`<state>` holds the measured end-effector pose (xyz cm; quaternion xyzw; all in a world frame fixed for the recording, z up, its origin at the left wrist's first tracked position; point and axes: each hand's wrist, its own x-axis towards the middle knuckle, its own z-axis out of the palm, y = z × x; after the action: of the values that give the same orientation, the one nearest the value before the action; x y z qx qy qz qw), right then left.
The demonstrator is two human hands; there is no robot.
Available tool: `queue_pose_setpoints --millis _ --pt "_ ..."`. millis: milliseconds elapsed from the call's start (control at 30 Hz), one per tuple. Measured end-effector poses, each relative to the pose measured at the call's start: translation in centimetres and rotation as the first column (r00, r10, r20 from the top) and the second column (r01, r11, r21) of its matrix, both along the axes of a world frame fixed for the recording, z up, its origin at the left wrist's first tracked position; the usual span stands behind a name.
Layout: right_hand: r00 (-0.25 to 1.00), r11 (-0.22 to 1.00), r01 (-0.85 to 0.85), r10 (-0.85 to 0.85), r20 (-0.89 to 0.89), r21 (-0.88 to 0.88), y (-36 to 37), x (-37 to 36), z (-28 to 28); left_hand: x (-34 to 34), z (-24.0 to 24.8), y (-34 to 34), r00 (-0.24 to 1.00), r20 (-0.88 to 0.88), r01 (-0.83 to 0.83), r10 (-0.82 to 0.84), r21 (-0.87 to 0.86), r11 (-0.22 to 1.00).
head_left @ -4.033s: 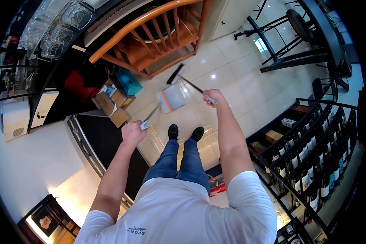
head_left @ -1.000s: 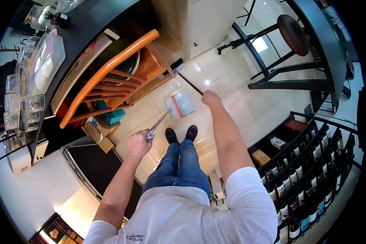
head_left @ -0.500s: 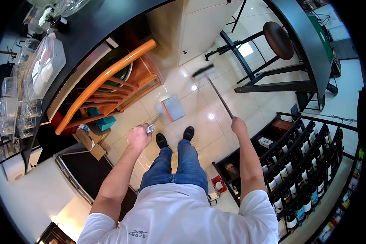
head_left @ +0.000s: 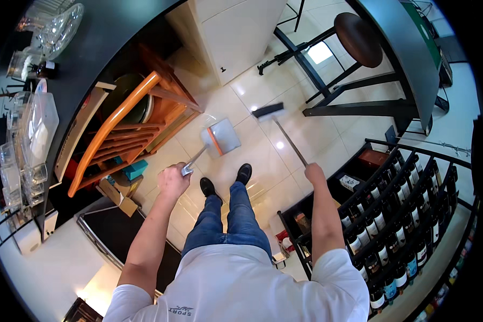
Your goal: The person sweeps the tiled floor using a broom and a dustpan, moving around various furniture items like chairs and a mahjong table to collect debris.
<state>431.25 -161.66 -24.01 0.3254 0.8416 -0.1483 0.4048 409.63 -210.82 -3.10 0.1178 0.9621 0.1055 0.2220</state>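
Note:
My left hand (head_left: 173, 181) is closed around the grip of a long-handled dustpan (head_left: 228, 138), a pale grey pan with an orange strip. The pan rests on the tiled floor ahead of my shoes. My right hand (head_left: 315, 175) is wrapped round the upper end of a thin broom handle. At its far end the broom (head_left: 268, 110) has a dark bristle head, which is at the floor to the right of the dustpan and a little farther off. The two tools are apart from each other.
An orange wooden chair (head_left: 121, 115) stands left under a dark counter (head_left: 99, 40) with glassware. A wine rack (head_left: 378, 214) full of bottles fills the right. Farther right are a brown-seated stool (head_left: 358, 40) and a dark table (head_left: 400, 51). A cardboard box (head_left: 118, 198) lies by the chair.
The broom head has come slightly nearer and turned straighter. The dustpan sits a little farther left in view. Both hands keep their grips; the whole view has shifted slightly.

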Motion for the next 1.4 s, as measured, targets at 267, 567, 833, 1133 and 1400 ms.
queue_pose_setpoints --millis 267,567,833,1133,1400 --pt "0.991 0.999 0.016 -0.023 -0.135 -0.05 -8.3 -7.7 11.3 0.3 4.8 -0.6 0.987 -0.116 0.103 -0.112 -0.086 0.991" --pt "0.999 0.998 0.021 -0.018 0.049 -0.053 -5.8 -3.6 9.5 1.0 5.4 0.8 0.986 -0.034 0.153 -0.161 -0.173 0.973" --pt "0.989 0.99 0.069 -0.084 0.124 0.127 1.9 2.9 17.2 1.6 5.9 3.2 0.973 -0.067 0.208 -0.219 -0.137 0.968" --pt "0.811 0.834 0.55 -0.547 -0.207 -0.051 5.0 -2.5 1.9 0.1 5.2 10.5 0.971 -0.16 0.178 -0.18 -0.023 0.984" --pt "0.989 0.984 -0.064 0.085 0.122 -0.167 2.1 14.1 2.4 -2.1 5.9 13.7 0.939 -0.221 0.262 -0.265 -0.044 0.964"
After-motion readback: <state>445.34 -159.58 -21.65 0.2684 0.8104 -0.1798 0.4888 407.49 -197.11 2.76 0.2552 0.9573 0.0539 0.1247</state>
